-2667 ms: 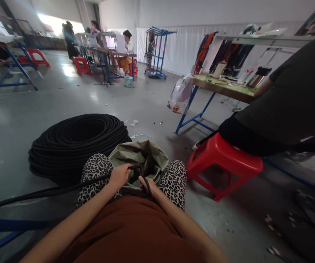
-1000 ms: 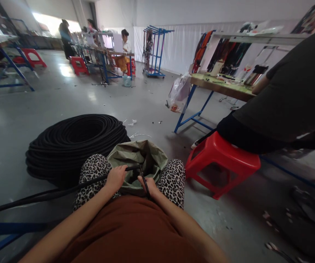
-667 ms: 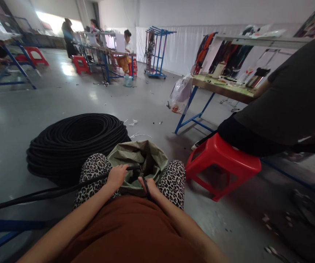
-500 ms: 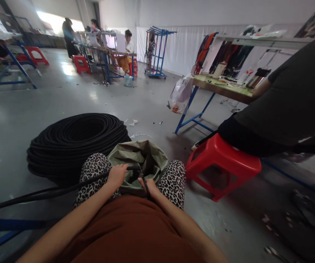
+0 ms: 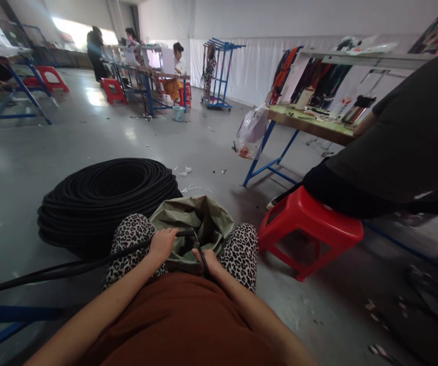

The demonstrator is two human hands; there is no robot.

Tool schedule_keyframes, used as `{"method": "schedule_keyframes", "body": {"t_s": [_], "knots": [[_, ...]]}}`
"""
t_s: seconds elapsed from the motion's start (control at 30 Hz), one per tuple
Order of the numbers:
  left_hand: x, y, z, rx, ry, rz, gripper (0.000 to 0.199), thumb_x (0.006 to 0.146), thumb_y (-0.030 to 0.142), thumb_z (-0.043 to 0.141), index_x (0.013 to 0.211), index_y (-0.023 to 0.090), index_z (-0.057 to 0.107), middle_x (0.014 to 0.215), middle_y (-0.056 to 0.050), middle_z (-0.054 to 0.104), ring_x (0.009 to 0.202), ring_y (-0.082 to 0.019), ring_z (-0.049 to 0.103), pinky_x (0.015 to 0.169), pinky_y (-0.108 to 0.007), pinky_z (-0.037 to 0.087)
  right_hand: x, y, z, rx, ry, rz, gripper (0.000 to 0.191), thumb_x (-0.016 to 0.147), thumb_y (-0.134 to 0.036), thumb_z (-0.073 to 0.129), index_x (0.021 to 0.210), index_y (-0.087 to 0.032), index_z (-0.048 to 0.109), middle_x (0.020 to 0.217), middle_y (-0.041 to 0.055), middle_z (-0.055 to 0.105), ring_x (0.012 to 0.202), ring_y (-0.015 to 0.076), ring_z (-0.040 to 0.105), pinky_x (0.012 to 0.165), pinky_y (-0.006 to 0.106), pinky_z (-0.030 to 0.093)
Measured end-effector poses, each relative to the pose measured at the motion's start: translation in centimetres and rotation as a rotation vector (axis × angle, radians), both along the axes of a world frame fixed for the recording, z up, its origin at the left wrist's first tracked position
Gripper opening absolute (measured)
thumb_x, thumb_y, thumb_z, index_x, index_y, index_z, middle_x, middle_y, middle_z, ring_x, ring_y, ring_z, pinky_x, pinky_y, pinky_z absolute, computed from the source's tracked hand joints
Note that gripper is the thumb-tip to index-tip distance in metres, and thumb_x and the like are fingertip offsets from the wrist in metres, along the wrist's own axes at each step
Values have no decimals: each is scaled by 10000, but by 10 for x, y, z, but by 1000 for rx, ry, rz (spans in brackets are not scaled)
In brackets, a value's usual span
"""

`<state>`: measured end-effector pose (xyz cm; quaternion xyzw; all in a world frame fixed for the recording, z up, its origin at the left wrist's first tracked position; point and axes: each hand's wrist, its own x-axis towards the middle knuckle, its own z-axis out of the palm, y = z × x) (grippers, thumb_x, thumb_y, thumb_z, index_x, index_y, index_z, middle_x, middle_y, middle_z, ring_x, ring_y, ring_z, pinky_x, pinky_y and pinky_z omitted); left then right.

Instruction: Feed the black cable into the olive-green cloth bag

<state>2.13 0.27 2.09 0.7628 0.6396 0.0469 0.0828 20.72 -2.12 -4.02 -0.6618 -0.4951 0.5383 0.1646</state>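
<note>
My left hand [image 5: 163, 245] is closed around a black cord [image 5: 127, 250], whose short end sticks out to the right of my fingers. The cord trails away to the left edge of the view. In my right hand [image 5: 210, 262] is a pair of scissors [image 5: 201, 255] with dark handles, its blades up against the cord's end. Whether the blades are apart is too small to tell. Beneath both hands, between my knees, an olive-green sack [image 5: 179, 206] stands with its mouth wide.
A big coil of black cord [image 5: 104, 203] lies on the floor at the left. To the right, a person [image 5: 398, 147] sits on a red stool [image 5: 310, 218] at a workbench [image 5: 314, 124]. A blue table leg [image 5: 17, 312] is at lower left. Farther back are people at tables and a blue rack [image 5: 222, 71].
</note>
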Motion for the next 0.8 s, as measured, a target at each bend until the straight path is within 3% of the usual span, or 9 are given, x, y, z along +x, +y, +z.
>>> {"method": "schedule_keyframes", "body": {"t_s": [0.17,0.4,0.53,0.8], "knots": [[-1,0,2,19,-27,-2,301,905,169,475,1150,171,649,1112,-121,714,1025,-245,648,882,-349,454,0,0,-3,-44,41,-44,477,918,-404,598,513,-198,454,416,-26,380,368,130,469,387,226,347],[-3,1,1,52,-100,42,297,921,198,449,1158,173,626,1138,-101,714,1037,-225,649,900,-337,459,-5,3,0,-209,250,-262,430,930,-496,563,657,-166,523,480,-29,466,356,97,434,388,227,417],[-1,1,2,66,-132,62,301,923,213,452,1169,168,619,1146,-103,713,1035,-228,658,893,-336,471,-6,2,-2,-222,375,-254,401,956,-469,537,715,-148,534,511,-30,496,370,83,469,404,198,428],[4,1,1,49,-163,56,303,930,219,451,1185,176,609,1170,-95,709,1054,-213,657,920,-318,470,-4,3,-25,-88,430,-159,364,942,-458,566,764,-139,561,571,-25,557,443,86,532,483,191,450]]}}
